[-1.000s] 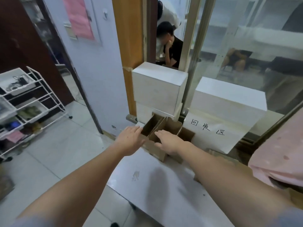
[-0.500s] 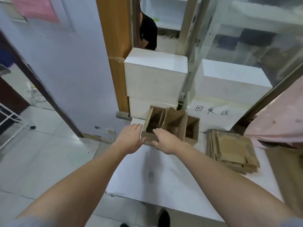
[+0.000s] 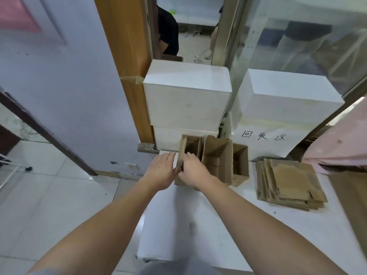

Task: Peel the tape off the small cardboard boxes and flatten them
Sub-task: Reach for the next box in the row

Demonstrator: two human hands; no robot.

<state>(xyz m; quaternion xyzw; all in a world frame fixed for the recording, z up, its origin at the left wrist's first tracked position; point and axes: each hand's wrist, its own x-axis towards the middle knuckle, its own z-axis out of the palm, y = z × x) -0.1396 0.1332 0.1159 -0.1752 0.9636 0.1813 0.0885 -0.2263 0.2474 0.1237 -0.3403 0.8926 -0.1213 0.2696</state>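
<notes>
Leftmost small cardboard box (image 3: 189, 155) stands open-topped at far edge of white counter (image 3: 228, 225), first in row. Left hand (image 3: 160, 172) flat on outer wall, fingers straight; right hand (image 3: 193, 171) pinches near top rim. Likely light, thin, bends easily; best grip at opposite walls, not loose flaps. Flattened stack (image 3: 290, 183) lies to right.

Three small brown boxes (image 3: 216, 157) stand open in a row on the white table (image 3: 238, 225). One pile of flat brown cardboard (image 3: 290, 183) lies beside them; I cannot count its sheets. Three big white boxes: two stacked on the left, top one (image 3: 186, 96) on a lower one (image 3: 168, 137), and one on the right (image 3: 286, 96). One white paper sign (image 3: 264, 143) with three written marks. Two hands, the left hand (image 3: 160, 171) and the right hand (image 3: 193, 169), are at the first brown box
</notes>
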